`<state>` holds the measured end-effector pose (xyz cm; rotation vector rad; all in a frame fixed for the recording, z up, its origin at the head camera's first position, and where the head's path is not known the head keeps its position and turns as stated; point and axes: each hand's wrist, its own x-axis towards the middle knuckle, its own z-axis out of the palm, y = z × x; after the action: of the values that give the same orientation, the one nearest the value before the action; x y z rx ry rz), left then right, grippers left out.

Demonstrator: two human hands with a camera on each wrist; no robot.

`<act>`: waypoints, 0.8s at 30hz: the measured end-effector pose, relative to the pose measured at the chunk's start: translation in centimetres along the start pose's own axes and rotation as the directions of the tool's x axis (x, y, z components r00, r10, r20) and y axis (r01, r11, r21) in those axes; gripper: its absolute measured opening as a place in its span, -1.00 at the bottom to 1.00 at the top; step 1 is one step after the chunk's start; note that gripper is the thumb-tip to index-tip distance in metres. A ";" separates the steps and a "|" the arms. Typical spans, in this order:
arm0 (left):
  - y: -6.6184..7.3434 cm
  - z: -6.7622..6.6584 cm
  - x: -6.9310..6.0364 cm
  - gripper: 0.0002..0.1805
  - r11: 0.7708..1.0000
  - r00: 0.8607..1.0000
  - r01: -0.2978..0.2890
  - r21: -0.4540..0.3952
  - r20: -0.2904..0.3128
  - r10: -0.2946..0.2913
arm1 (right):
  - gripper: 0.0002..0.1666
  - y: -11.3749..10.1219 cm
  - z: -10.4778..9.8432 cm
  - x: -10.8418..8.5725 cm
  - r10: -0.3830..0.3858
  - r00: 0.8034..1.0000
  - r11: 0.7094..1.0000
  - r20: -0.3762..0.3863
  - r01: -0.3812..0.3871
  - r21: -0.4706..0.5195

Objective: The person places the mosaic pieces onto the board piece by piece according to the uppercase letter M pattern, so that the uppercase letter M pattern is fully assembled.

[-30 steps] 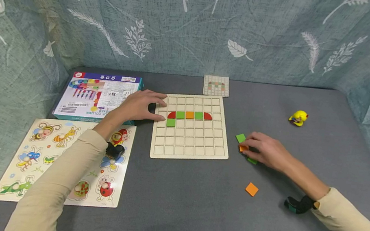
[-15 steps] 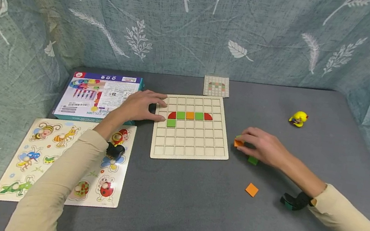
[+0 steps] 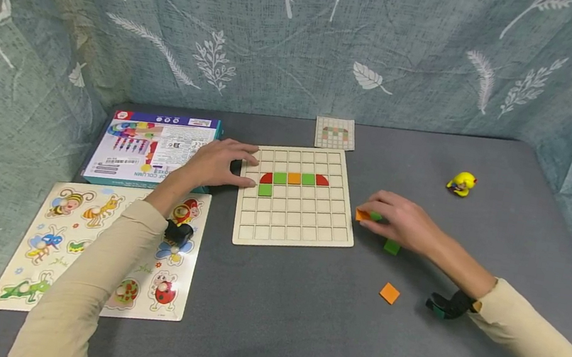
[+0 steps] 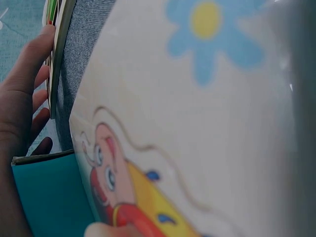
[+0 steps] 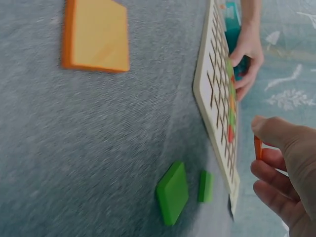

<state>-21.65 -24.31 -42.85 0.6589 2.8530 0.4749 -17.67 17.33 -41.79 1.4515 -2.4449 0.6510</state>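
My right hand (image 3: 399, 219) pinches an orange square tile (image 3: 362, 215) between thumb and fingers, just off the right edge of the wooden grid board (image 3: 307, 224). The right wrist view shows that tile edge-on, raised above the table. My left hand (image 3: 216, 163) rests on the board's left edge, thumb and fingers spread. On the board lies a row of red rounded, green and orange tiles, with a green tile (image 3: 265, 189) below the left red one. A loose green tile (image 5: 173, 192) and another green tile (image 5: 205, 186) lie beneath the right hand.
A loose orange tile (image 3: 389, 293) lies nearer on the table. Behind the board is a small pattern card (image 3: 333, 142). A toy box (image 3: 148, 148) and an insect puzzle board (image 3: 72, 284) lie left; a yellow duck toy (image 3: 461, 183) stands back right.
The right hand has lifted the orange tile from among the green ones and moved left towards the board. The left hand has stayed where it was.
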 end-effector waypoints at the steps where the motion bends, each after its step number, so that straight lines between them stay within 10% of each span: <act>1: 0.0 0.0 0.0 -0.38 1.000 1.000 0.001 0.002 0.000 -0.001 | -0.70 -0.1 0.0 0.2 0.003 1.000 1.000 -0.003 -0.003 0.005; 24: 0.0 -0.1 -0.1 -0.39 1.000 1.000 -0.006 -0.002 0.001 0.006 | -0.74 -1.4 2.2 3.9 -0.010 0.997 0.997 0.072 0.005 0.072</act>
<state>-21.57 -24.37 -42.77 0.6671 2.8501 0.4778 -18.30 12.65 -41.78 1.5357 -2.4928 0.7034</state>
